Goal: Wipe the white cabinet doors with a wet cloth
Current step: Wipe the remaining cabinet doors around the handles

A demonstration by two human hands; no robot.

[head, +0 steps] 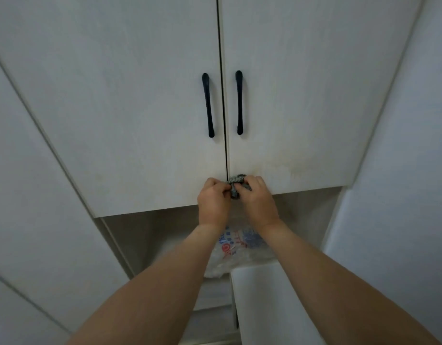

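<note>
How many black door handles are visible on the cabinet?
2. One handle is on the left door, the other handle on the right door, flanking the centre gap. None seems hidden.

White cabinet doors (140,108) shut, yellowish stains low right — grey cloth (236,181) bunched at seam.

A printed plastic bag (236,247) sits in the open niche (140,235).

A home kitchen: white cabinet doors (130,100) with black handles (208,105), plastic bag (237,250) beneath.
</note>
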